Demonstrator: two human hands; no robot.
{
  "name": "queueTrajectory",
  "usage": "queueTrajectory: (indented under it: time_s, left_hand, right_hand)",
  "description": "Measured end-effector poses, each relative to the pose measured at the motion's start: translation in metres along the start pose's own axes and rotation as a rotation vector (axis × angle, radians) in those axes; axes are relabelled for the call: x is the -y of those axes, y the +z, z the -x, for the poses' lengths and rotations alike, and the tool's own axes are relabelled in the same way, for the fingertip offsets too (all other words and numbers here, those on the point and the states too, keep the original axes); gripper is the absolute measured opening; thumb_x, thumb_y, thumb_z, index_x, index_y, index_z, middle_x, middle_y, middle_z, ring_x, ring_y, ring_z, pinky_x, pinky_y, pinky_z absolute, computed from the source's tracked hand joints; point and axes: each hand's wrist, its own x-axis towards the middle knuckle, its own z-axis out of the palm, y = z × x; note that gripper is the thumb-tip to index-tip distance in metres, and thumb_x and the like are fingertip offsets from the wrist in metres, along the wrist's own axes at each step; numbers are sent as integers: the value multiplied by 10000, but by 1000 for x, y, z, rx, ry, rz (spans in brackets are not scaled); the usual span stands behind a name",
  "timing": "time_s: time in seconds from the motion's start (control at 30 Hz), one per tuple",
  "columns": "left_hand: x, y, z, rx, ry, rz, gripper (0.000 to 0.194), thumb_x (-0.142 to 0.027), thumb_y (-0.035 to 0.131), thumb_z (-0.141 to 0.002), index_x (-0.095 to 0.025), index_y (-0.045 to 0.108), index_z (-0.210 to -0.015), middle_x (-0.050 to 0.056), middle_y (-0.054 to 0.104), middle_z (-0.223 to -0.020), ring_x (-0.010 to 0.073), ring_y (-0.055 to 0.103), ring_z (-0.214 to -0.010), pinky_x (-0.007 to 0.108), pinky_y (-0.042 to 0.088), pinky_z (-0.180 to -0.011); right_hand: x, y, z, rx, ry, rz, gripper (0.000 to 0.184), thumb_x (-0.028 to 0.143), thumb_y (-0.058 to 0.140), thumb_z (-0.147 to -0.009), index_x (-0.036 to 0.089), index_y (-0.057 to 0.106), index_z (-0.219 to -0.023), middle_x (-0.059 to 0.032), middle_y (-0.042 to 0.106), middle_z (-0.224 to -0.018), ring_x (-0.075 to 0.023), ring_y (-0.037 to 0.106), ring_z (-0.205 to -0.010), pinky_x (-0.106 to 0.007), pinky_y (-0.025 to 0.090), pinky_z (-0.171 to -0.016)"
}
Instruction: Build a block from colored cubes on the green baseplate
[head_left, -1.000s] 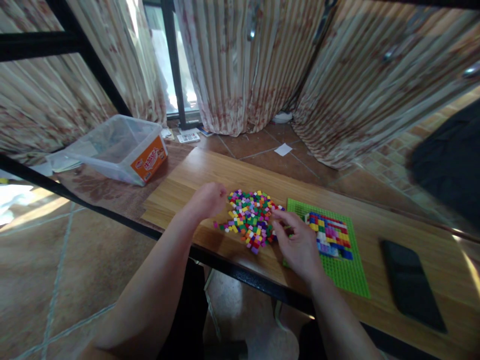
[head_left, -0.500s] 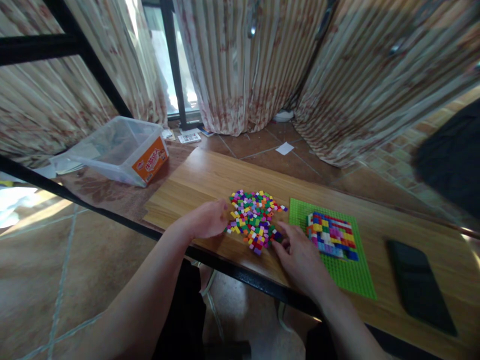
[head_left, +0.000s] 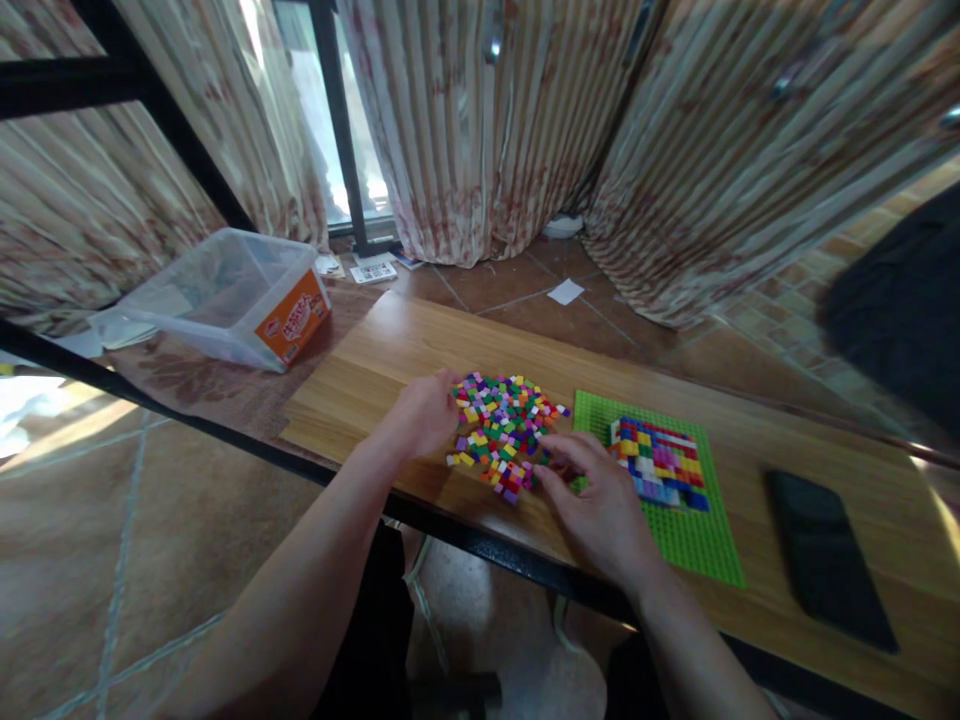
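The head view is showing striped curtains [head_left: 450, 130] hanging behind everything, and in front of them a long wooden table [head_left: 420, 325] is giving both hands a flat place to work. Beyond its left end, a clear plastic tub [head_left: 217, 340] is standing with its orange label facing the table, apparently set aside so that it is not crowding the bricks. A green board [head_left: 712, 555] is lying on the right half of the table, probably there to give small bricks studs to grip. Farther right, a black tablet [head_left: 829, 555] is lying flat, well apart from the hands (it may be a phone; its dark face is giving nothing away). The right hand [head_left: 600, 495] is resting between pile and board, thumb and forefinger slightly parted at the pile's edge; whether they are holding a brick, I cannot tell. The left hand [head_left: 427, 415] is curling its fingers at the opposite edge, seemingly fencing the bricks in; its grip is hidden. Between the hands, the loose pile of bricks [head_left: 510, 420] is spreading in one layer or so, likely so colours are easy to pick out. Smaller still, a built block [head_left: 664, 460] is sitting on the board.
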Motion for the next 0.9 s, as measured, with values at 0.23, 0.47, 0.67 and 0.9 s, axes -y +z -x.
queueTrajectory:
  time_s: [0.23,0.47,0.67,0.9]
  left_hand:
    - [0,1,-6,-81,-21,-84,358,-164,407,-867,-174,643,-1136,80,712,-900,188,644,-800,275,469,-735]
    - [-2,7,-11,-63,-3,-112,302,-196,426,-875,-178,671,-1051,85,713,-943,183,642,-820,264,470,-728]
    - [-2,10,-17,-84,2,-123,302,-202,437,-866,-184,679,-1047,82,714,-935,189,640,-821,272,473,-730]
    - [-5,10,-22,-95,-17,-131,293,-234,459,-866,-190,685,-1046,73,714,-908,195,644,-830,283,477,-735]
  right_hand:
    - [19,9,19,531,-161,-5,147,233,535,-892,227,682,-887,3,686,-837,-133,635,-777,-246,477,-714]
    - [7,15,13,407,-190,115,201,195,489,-917,214,678,-981,-44,677,-949,-157,631,-873,-272,479,-769]
    - [-3,4,5,115,-110,66,175,194,523,-902,226,690,-941,-24,659,-873,-143,620,-806,-264,478,-736]
    - [-7,9,7,201,-179,100,157,221,564,-882,261,692,-965,-27,641,-954,-152,609,-854,-269,481,-740]
